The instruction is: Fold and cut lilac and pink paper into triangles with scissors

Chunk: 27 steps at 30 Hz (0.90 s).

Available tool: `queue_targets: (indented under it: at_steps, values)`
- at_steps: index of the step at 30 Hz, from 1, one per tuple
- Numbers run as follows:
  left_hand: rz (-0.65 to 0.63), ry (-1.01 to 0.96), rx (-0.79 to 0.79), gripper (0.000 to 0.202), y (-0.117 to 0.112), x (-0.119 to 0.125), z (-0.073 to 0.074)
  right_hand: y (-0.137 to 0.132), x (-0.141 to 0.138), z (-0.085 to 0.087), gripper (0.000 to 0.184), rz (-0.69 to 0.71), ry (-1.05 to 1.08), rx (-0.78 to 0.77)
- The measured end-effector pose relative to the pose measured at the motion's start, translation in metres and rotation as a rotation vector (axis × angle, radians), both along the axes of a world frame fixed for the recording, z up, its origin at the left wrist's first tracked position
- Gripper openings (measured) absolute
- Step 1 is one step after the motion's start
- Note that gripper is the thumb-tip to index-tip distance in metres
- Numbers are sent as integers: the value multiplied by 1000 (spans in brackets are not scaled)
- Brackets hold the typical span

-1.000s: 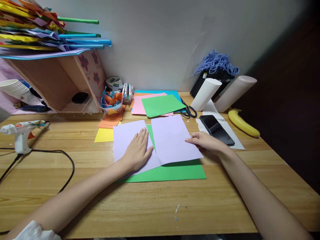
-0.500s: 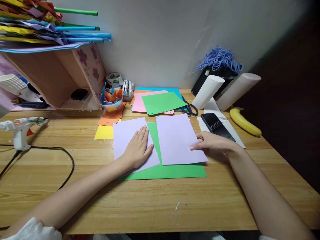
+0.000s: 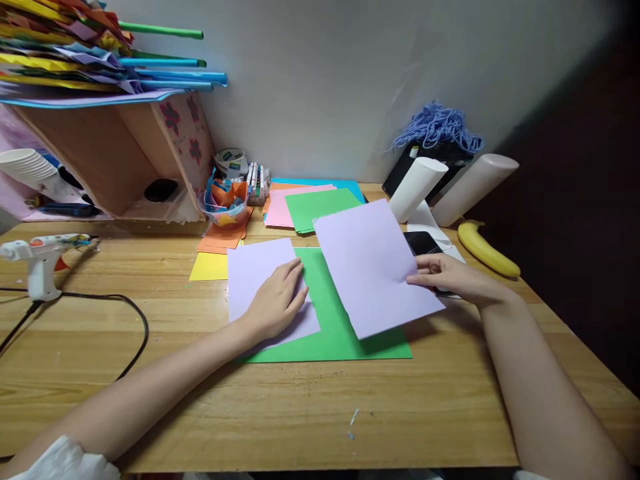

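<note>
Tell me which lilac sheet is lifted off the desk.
The right lilac sheet, pinched by the right hand and tilted; the left lilac sheet lies flat under the left hand.

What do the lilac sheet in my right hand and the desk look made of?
The lilac sheet looks like thin matte paper: no glare, lifted by one edge in the right hand. The desk seems wood or laminate, showing grain and slight sheen.

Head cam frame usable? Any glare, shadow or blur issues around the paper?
Head view: sharp mid-frame; right side falls off dark past the banana; wide-angle bow in the desk edges; lifted lilac sheet throws a soft shadow on the green sheet.
</note>
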State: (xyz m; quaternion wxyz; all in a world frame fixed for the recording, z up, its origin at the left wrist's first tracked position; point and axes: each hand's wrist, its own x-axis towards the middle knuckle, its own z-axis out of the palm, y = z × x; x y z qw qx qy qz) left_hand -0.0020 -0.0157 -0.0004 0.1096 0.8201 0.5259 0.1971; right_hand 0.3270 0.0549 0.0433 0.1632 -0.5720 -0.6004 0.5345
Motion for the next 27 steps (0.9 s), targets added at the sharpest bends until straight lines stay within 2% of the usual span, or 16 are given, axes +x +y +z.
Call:
queue_targets:
  at_steps: [4,6,8,11,13,16,18,21,27]
  values:
    - [-178,-63,16,38,-2,0,11,-3,-38,-21,44,-198,395,77]
    - [-254,-94,-20,40,-2,0,14,-10,-66,-32,44,-264,466,93]
    - [-255,-177,-73,43,-2,-1,14,-21,-89,-39,42,-217,438,82]
    - [-138,-409,-244,40,-1,-1,8,-36,-109,-45,38,-109,429,46]
    - [12,-594,-387,45,0,-1,3,-40,-112,-46,37,-51,444,13]
    - [214,-748,-505,51,5,-3,-3,-35,-108,-47,36,-115,472,34]
    - [206,-835,-602,50,7,-3,-3,-29,-101,-48,37,-216,476,92]
    - [127,-936,-712,48,10,-3,1,-18,-92,-49,40,-305,462,161]
    - [98,-970,-751,45,11,-3,4,-11,-85,-50,46,-362,438,299]
